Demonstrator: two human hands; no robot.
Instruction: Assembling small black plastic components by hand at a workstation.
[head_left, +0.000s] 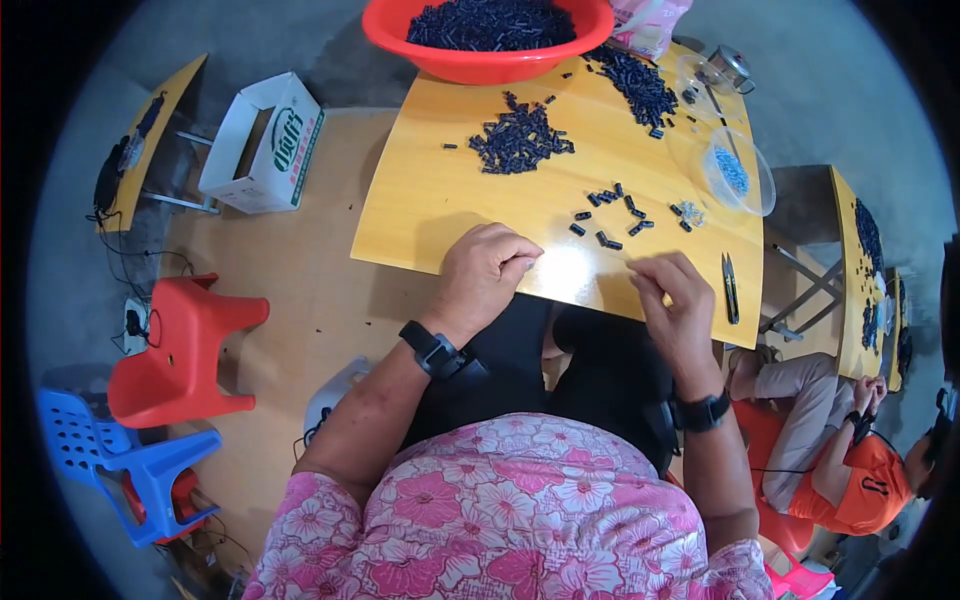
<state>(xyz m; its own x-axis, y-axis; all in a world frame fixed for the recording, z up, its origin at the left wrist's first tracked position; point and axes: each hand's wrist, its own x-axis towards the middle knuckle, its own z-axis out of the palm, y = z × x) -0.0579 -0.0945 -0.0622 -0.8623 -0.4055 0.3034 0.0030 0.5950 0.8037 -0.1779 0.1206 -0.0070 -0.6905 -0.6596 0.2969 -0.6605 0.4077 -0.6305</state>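
My left hand [487, 278] is at the table's near edge with its fingers curled and thumb pressed to the index finger. My right hand [678, 302] is a little way to its right, also in a pinch. Whatever either hand may hold is too small or hidden to make out. Beyond them on the yellow table [420, 200] lies a loose ring of small black cylindrical parts [603, 240]. A little pile of clear, shiny bits [690, 213] sits beside that ring. Black-handled thread snips [731, 288] lie to the right of my right hand.
A red basin [490, 65] full of black parts stands at the far edge. Two heaps of black parts [520, 137] lie in front of it. At right are a clear tub with blue beads [732, 170] and a metal cup [733, 68]. A co-worker in orange [860, 490] sits at right.
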